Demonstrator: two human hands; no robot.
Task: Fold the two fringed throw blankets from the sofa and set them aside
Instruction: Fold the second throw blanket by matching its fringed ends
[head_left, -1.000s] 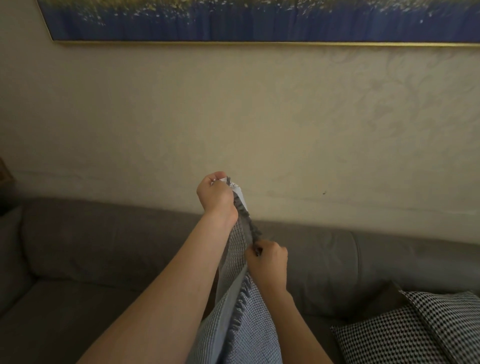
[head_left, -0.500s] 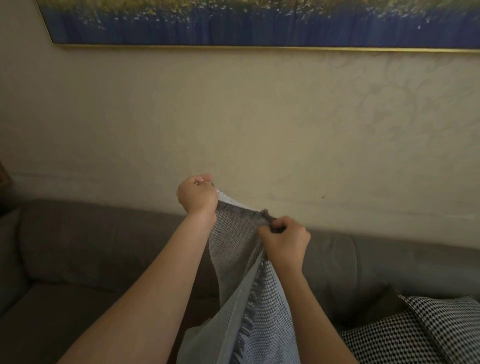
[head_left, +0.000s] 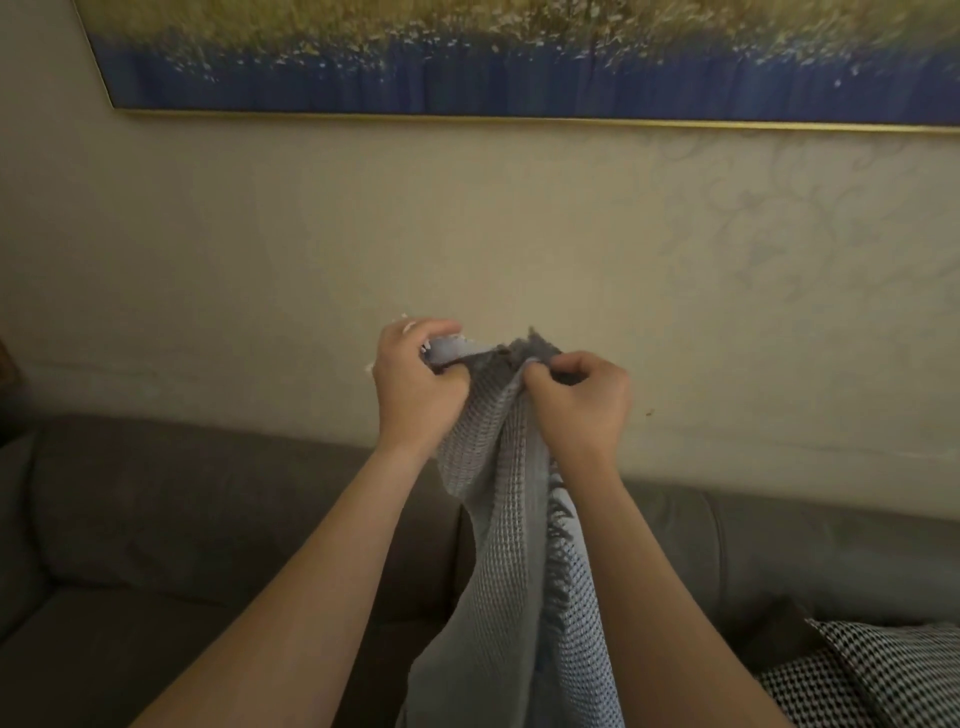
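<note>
Left hand (head_left: 415, 387) and right hand (head_left: 579, 395) both grip the blanket (head_left: 511, 519) top edge; match corners, keep fringe (head_left: 558, 525) outside the fold.

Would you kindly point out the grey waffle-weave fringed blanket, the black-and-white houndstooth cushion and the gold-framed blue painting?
grey waffle-weave fringed blanket (head_left: 511, 545), head view, on its hanging woven panel.
black-and-white houndstooth cushion (head_left: 883, 673), head view, on its patterned face.
gold-framed blue painting (head_left: 519, 78), head view, on its blue band.

Two bare forearms (head_left: 291, 587) (bare as far as they show), bare left grip (head_left: 415, 389), bare right grip (head_left: 582, 402)
</note>
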